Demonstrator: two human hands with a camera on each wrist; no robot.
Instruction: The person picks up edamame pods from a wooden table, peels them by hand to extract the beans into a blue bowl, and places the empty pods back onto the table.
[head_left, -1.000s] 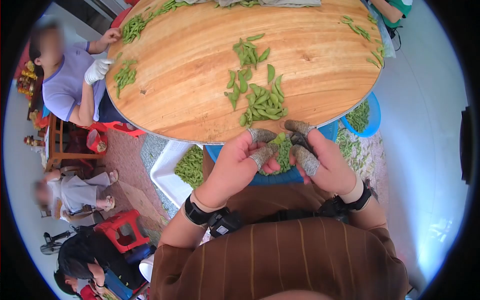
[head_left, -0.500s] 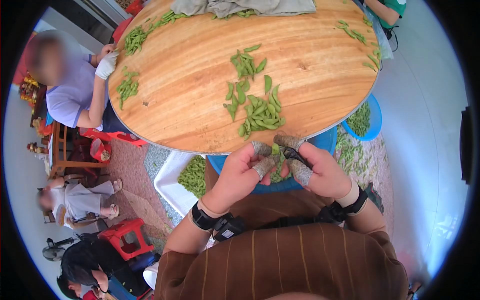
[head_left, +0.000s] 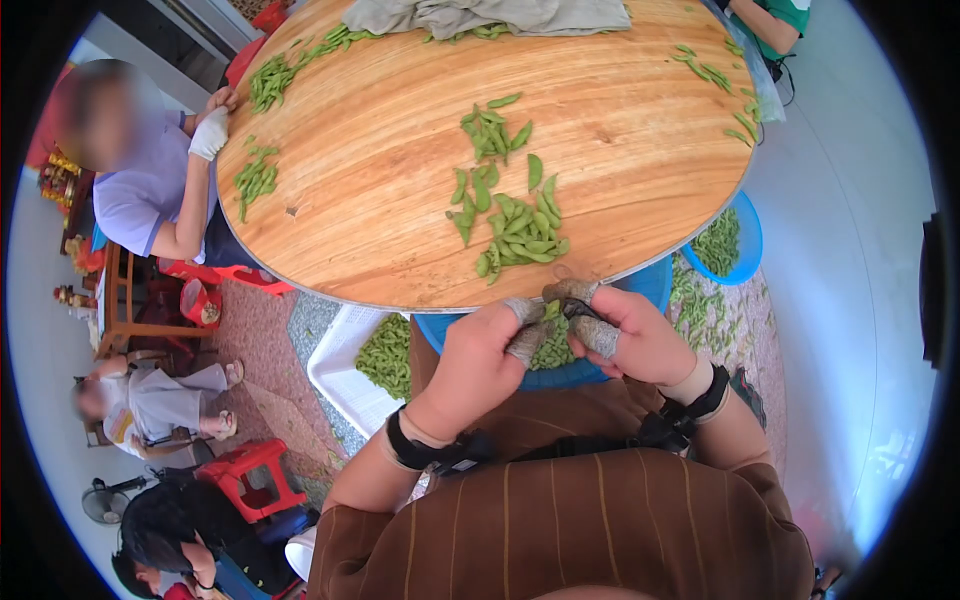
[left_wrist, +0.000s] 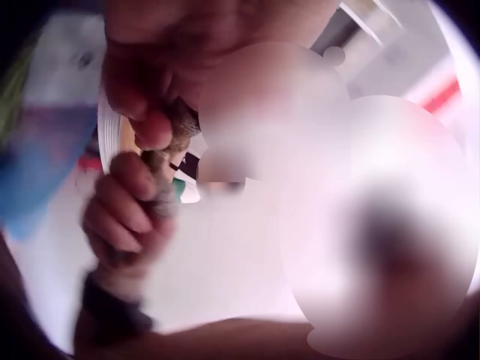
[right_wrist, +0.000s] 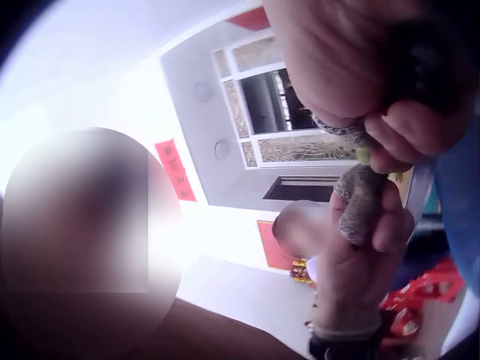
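Observation:
In the head view, my left hand (head_left: 480,350) and right hand (head_left: 645,335) meet just off the near edge of the wooden table (head_left: 380,220). Grey cloth-like covers wrap the thumb and forefinger of each. Between their fingertips they pinch a green soybean pod (head_left: 552,311), mostly hidden by the fingers; a green bit of it (right_wrist: 364,155) shows in the right wrist view. Something black lies along the right thumb and forefinger. Below the hands stands a blue basin (head_left: 655,284) with shelled green beans (head_left: 553,350). A pile of pods (head_left: 525,232) lies on the table ahead.
A white box (head_left: 330,372) of green pods or beans stands at left, a second blue basin (head_left: 750,262) at right. Scattered green bits (head_left: 700,318) lie on the floor. Across the table are grey cloth (head_left: 480,14) and a person with a white glove (head_left: 209,134).
Over the last second my view has shifted slightly. The hands have drawn closer together at the fingertips, and less of the pod shows between them. The pile on the table looks the same.

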